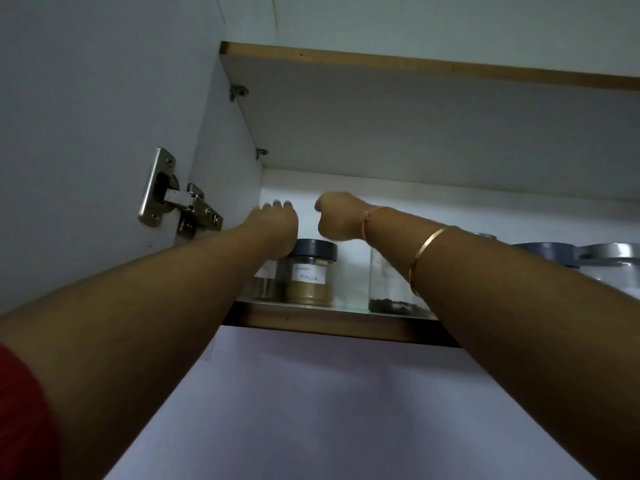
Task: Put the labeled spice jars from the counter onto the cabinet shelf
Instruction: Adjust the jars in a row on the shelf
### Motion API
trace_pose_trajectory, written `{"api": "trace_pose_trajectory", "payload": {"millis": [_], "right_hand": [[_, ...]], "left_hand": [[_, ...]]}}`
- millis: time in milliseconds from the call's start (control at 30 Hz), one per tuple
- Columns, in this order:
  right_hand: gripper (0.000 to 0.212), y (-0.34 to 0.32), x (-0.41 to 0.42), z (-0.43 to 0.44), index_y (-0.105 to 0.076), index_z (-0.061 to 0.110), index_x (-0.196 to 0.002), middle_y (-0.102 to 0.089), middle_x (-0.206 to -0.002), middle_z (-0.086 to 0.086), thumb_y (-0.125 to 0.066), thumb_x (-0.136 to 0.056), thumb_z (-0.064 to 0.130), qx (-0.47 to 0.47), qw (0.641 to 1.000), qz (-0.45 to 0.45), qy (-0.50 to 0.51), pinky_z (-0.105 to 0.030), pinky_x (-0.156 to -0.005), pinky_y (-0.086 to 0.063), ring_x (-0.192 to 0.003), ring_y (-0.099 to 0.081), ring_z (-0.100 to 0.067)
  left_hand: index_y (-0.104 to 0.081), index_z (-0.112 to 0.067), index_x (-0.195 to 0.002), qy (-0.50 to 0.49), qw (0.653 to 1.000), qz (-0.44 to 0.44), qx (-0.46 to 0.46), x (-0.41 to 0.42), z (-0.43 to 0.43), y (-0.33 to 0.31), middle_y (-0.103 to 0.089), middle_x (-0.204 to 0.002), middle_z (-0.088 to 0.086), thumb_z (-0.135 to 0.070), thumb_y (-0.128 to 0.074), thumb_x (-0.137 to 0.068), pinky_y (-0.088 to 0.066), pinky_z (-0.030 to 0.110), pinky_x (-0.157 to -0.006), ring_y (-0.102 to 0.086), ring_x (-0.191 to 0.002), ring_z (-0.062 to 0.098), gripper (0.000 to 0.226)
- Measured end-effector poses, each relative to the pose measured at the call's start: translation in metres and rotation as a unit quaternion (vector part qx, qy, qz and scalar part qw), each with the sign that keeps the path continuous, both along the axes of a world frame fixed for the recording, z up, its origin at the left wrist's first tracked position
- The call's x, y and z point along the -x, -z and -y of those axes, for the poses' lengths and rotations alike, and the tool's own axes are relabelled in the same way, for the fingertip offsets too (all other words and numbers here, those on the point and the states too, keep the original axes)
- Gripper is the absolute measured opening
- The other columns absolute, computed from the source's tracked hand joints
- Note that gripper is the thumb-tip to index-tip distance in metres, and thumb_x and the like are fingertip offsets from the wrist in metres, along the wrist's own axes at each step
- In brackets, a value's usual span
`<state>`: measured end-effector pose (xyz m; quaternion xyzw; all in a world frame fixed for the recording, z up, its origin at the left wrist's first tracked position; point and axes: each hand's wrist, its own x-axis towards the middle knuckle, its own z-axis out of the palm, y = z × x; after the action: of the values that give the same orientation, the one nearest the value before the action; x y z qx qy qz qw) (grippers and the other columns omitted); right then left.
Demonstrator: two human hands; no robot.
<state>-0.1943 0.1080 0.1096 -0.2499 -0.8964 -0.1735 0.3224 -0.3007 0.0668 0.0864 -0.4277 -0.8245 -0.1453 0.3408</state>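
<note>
**Both arms up in the cabinet, jars on shelf**

Red sleeve (pixel 20 410) at low left. Both forearms stretched up and forward over the shelf (pixel 311 323) edge. Gold bangle (pixel 429 251) on the right forearm, thin thread (pixel 367 220) at that wrist.

Jars stand in a row on the shelf front:
- Left jar (pixel 265 282), white label, mostly hidden by the left wrist.
- Powder jar (pixel 310 282) just beside it: dark grey lid, handwritten white label, tan powder about half full.
- Clear jar (pixel 388 289), dark bits at the bottom, partly behind the right arm.
- Two grey-lidded jars (pixel 547 251) further right, contents unclear.

Left grip (pixel 277 223) sits above the left jar, fingertips showing past the knuckles; cannot tell if it holds anything. Right grip (pixel 336 216) is above the gap between powder jar and clear jar, curled to a fist, nothing seen in it.

Steel hinge (pixel 180 199) on the left wall.
</note>
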Motion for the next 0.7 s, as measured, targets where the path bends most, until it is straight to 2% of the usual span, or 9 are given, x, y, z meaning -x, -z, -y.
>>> {"api": "trace_pose_trajectory", "payload": {"millis": [67, 133, 167, 300, 400, 433, 500, 567, 700], "right_hand": [[0.031, -0.006, -0.020, 0.001, -0.058, -0.005, -0.116, -0.060, -0.121, -0.021, -0.043, -0.089, -0.002, -0.023, 0.999, -0.025, 0.004, -0.032, -0.094, -0.048, -0.115, -0.055, -0.034], [0.019, -0.011, -0.045, 0.001, -0.054, 0.000, -0.074, -0.058, -0.089, -0.020, -0.042, -0.088, -0.003, -0.043, 0.998, -0.031, 0.031, -0.027, -0.070, -0.045, -0.092, -0.053, -0.033], [0.027, -0.013, -0.058, 0.000, -0.044, 0.005, -0.062, -0.052, -0.083, -0.017, -0.043, -0.088, -0.003, -0.049, 0.997, -0.034, 0.051, -0.026, -0.066, -0.038, -0.084, -0.048, -0.031], [0.023, -0.017, -0.103, -0.011, -0.051, 0.001, -0.070, -0.061, -0.110, -0.024, -0.042, -0.091, 0.003, -0.033, 0.993, -0.031, 0.112, -0.029, -0.066, -0.037, -0.078, -0.051, -0.031], [0.023, -0.017, -0.129, -0.022, -0.062, -0.005, -0.102, -0.061, -0.118, -0.020, -0.044, -0.093, 0.007, 0.012, 0.989, -0.015, 0.149, -0.030, -0.077, -0.045, -0.093, -0.059, -0.031], [0.024, -0.017, -0.136, -0.028, -0.062, -0.004, -0.104, -0.062, -0.113, -0.019, -0.044, -0.093, 0.007, 0.025, 0.986, 0.003, 0.162, -0.030, -0.079, -0.047, -0.097, -0.061, -0.030], [0.019, -0.014, -0.145, -0.037, -0.060, 0.003, -0.080, -0.059, -0.085, -0.012, -0.046, -0.092, 0.007, 0.062, 0.981, 0.042, 0.181, -0.025, -0.061, -0.047, -0.072, -0.058, -0.022], [0.026, -0.012, -0.145, -0.046, -0.051, 0.008, -0.065, -0.052, -0.067, -0.006, -0.049, -0.091, 0.010, 0.074, 0.972, 0.061, 0.213, -0.021, -0.048, -0.037, -0.054, -0.046, -0.015], [0.031, -0.012, -0.139, -0.063, -0.050, 0.009, -0.061, -0.051, -0.063, -0.003, -0.056, -0.091, 0.018, 0.043, 0.973, 0.071, 0.214, -0.017, -0.048, -0.034, -0.053, -0.044, -0.011]], "left_hand": [[-0.030, 0.001, -0.142, 0.065, 0.996, 0.014, -0.063, -0.021, 0.000, -0.003, -0.040, -0.144, 0.020, -0.003, -0.049, -0.089, -0.035, 0.038, -0.105, -0.042, -0.129, 0.033, 0.056], [-0.047, -0.001, -0.133, 0.143, 0.982, 0.032, -0.122, -0.046, -0.003, -0.006, -0.051, -0.135, 0.017, -0.002, -0.045, -0.088, -0.039, 0.038, -0.102, -0.048, -0.124, 0.031, 0.045], [-0.051, -0.002, -0.129, 0.180, 0.973, 0.034, -0.143, -0.060, -0.005, -0.008, -0.053, -0.133, 0.017, -0.002, -0.045, -0.088, -0.041, 0.038, -0.102, -0.049, -0.123, 0.030, 0.042], [-0.068, -0.005, -0.108, 0.294, 0.944, 0.010, -0.150, -0.107, -0.013, -0.014, -0.067, -0.114, 0.013, -0.013, -0.047, -0.085, -0.048, 0.034, -0.088, -0.059, -0.106, 0.028, 0.032], [-0.071, -0.010, -0.103, 0.288, 0.955, -0.002, -0.074, -0.124, -0.023, -0.019, -0.070, -0.106, 0.007, -0.031, -0.054, -0.086, -0.045, 0.028, -0.075, -0.062, -0.094, 0.022, 0.031], [-0.071, -0.011, -0.103, 0.271, 0.961, -0.010, -0.044, -0.125, -0.026, -0.020, -0.070, -0.105, 0.006, -0.038, -0.057, -0.086, -0.046, 0.029, -0.074, -0.062, -0.092, 0.021, 0.035], [-0.071, -0.012, -0.107, 0.253, 0.967, -0.023, -0.015, -0.125, -0.033, -0.022, -0.071, -0.105, 0.004, -0.044, -0.062, -0.084, -0.048, 0.030, -0.075, -0.062, -0.091, 0.019, 0.040], [-0.070, -0.013, -0.110, 0.255, 0.966, -0.024, -0.020, -0.121, -0.036, -0.023, -0.070, -0.106, 0.003, -0.043, -0.066, -0.081, -0.045, 0.029, -0.073, -0.061, -0.091, 0.018, 0.041], [-0.070, -0.014, -0.110, 0.234, 0.971, -0.035, -0.012, -0.111, -0.045, -0.024, -0.070, -0.105, 0.003, -0.043, -0.067, -0.081, -0.048, 0.030, -0.076, -0.060, -0.089, 0.018, 0.041]]}}
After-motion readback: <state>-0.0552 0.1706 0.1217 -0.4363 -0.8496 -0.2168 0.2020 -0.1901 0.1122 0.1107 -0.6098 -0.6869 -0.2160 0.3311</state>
